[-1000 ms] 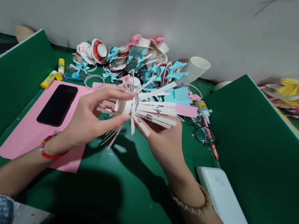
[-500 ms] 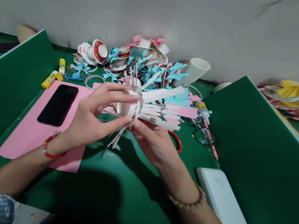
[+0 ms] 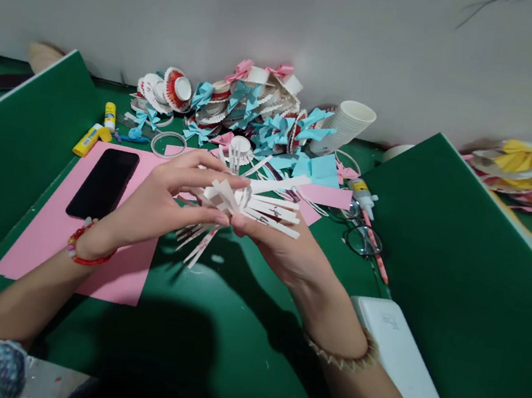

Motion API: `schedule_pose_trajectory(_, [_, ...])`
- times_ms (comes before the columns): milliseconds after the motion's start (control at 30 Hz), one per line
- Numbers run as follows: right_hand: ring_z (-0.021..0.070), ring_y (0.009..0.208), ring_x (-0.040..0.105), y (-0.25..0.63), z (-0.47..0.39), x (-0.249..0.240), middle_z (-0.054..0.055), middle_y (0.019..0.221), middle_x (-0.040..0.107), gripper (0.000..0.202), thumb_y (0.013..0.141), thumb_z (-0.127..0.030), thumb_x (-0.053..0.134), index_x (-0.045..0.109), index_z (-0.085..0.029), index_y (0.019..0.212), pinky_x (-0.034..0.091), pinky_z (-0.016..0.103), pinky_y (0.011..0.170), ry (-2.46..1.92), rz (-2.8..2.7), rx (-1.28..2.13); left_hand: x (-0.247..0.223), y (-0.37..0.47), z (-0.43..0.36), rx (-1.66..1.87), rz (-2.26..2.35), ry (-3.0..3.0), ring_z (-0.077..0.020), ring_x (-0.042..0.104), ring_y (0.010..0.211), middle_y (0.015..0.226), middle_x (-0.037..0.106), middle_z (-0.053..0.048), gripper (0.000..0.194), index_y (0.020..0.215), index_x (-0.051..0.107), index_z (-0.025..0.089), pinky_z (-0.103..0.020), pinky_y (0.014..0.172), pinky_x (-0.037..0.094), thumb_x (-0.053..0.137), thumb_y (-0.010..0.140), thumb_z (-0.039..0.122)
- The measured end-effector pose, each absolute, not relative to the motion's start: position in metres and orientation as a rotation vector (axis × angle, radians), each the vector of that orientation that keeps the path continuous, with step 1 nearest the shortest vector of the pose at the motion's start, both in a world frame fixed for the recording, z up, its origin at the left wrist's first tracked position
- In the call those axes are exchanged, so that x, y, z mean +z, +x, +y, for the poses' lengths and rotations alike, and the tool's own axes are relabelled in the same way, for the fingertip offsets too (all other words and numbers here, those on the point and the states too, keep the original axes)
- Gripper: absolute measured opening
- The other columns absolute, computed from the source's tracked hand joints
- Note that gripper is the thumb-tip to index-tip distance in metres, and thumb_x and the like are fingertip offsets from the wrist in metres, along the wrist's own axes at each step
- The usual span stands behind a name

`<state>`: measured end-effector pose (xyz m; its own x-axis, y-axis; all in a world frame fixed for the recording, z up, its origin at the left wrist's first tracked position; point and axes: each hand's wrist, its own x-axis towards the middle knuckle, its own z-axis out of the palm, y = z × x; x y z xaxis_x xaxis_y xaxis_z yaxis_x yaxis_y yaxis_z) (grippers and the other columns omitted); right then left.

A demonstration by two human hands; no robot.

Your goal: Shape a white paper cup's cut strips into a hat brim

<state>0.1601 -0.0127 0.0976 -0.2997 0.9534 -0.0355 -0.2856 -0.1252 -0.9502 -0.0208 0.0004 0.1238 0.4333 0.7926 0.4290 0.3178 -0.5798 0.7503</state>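
A white paper cup cut into strips (image 3: 271, 210) is held above the green table, its strips fanning out to the right, upward and down. My left hand (image 3: 173, 194) grips it from the left, thumb and fingertips pressed on its folded strips. From the right, my right hand (image 3: 283, 245) pinches its lower edge with the thumb; the other fingers are mostly hidden behind the strips. Beneath my left forearm lie pink paper sheets (image 3: 42, 237) with a black phone (image 3: 103, 183) on them.
Finished paper-cup pieces with blue bows (image 3: 274, 130) are heaped against the wall, beside stacked paper cups (image 3: 348, 124). Yellow glue sticks (image 3: 88, 140) stand left; glasses (image 3: 363, 240), a glue bottle (image 3: 362, 194) and a white power bank (image 3: 407, 376) lie right. Green dividers (image 3: 465, 278) flank the table.
The cup has turned in my hands: its round white base faced left before, and now folded strips show there. Its right-hand strips reach less far right.
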Motion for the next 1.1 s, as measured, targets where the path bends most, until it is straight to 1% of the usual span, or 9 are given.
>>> schedule_pose_trajectory(100, [0.0095,0.065,0.056,0.159,-0.014,0.098,-0.002,0.076,0.068,0.019,0.06,-0.025,0.078,0.068,-0.019,0.075,0.047,0.022,0.057,-0.886,-1.116,1.569,0.123,-0.019,-0.001,1.085,1.001,2.056,-0.022,0.055,0.105,0.109,0.063,-0.006,0.042,0.109,0.065,0.028,-0.032,0.08,0.052,0.073,0.068,0.032])
schedule_pose_trajectory(200, [0.0075,0.06,0.053,0.155,-0.015,0.097,-0.004,0.069,0.064,0.02,0.061,-0.028,0.078,0.066,-0.019,0.073,0.045,0.021,0.056,-0.83,-1.056,1.577,0.124,-0.018,-0.002,1.099,1.035,1.976,-0.021,0.058,0.1,0.112,0.063,-0.006,0.04,0.108,0.066,0.025,-0.028,0.073,0.053,0.073,0.068,0.03])
schedule_pose_trajectory(300, [0.0064,0.054,0.05,0.149,-0.016,0.095,-0.006,0.058,0.057,0.024,0.061,-0.035,0.078,0.062,-0.018,0.067,0.043,0.02,0.053,-0.744,-0.999,1.625,0.125,-0.017,-0.003,1.132,1.03,1.944,-0.0183,0.06,0.092,0.112,0.063,-0.007,0.039,0.108,0.066,0.024,-0.025,0.067,0.054,0.072,0.069,0.027])
schedule_pose_trajectory(400, [0.005,0.051,0.047,0.143,-0.018,0.095,-0.006,0.059,0.056,0.026,0.06,-0.038,0.078,0.062,-0.019,0.068,0.043,0.02,0.052,-0.728,-0.889,1.692,0.124,-0.018,-0.002,1.207,0.963,2.012,-0.019,0.058,0.096,0.107,0.064,-0.007,0.041,0.108,0.066,0.025,-0.025,0.065,0.054,0.073,0.068,0.025])
schedule_pose_trajectory(567, [0.006,0.051,0.048,0.143,-0.02,0.097,-0.006,0.054,0.051,0.032,0.057,-0.043,0.078,0.058,-0.018,0.057,0.045,0.021,0.053,-0.731,-0.866,1.822,0.123,-0.021,0.002,1.276,0.905,2.125,-0.0206,0.058,0.098,0.103,0.062,-0.005,0.042,0.105,0.067,0.029,-0.031,0.072,0.055,0.077,0.064,0.03])
schedule_pose_trajectory(733, [0.0069,0.054,0.053,0.146,-0.018,0.1,-0.004,0.06,0.059,0.026,0.054,-0.038,0.08,0.064,-0.02,0.064,0.047,0.021,0.054,-0.749,-0.823,1.943,0.126,-0.024,0.004,1.277,0.908,2.229,-0.0216,0.059,0.096,0.1,0.062,-0.005,0.038,0.098,0.069,0.031,-0.036,0.077,0.052,0.079,0.061,0.033])
schedule_pose_trajectory(867, [0.0082,0.054,0.053,0.145,-0.018,0.099,-0.004,0.064,0.062,0.028,0.052,-0.036,0.081,0.065,-0.021,0.069,0.049,0.024,0.056,-0.796,-0.889,1.78,0.127,-0.025,0.005,1.271,0.936,2.219,-0.0223,0.059,0.094,0.097,0.062,-0.005,0.039,0.096,0.07,0.03,-0.039,0.079,0.052,0.079,0.059,0.037])
schedule_pose_trajectory(1033, [0.0079,0.055,0.053,0.143,-0.021,0.093,-0.003,0.06,0.061,0.018,0.065,-0.034,0.074,0.064,-0.019,0.063,0.049,0.023,0.058,-0.791,-1.037,1.547,0.124,-0.026,0.005,1.294,0.914,2.284,-0.0219,0.06,0.094,0.098,0.063,-0.006,0.04,0.101,0.068,0.03,-0.04,0.083,0.052,0.077,0.063,0.036])
schedule_pose_trajectory(1100, [0.0083,0.055,0.054,0.142,-0.022,0.093,-0.003,0.06,0.061,0.018,0.066,-0.033,0.074,0.064,-0.018,0.063,0.048,0.023,0.057,-0.798,-1.023,1.501,0.124,-0.025,0.005,1.309,0.914,2.292,-0.0212,0.06,0.093,0.098,0.064,-0.005,0.04,0.102,0.068,0.029,-0.039,0.082,0.052,0.077,0.063,0.036])
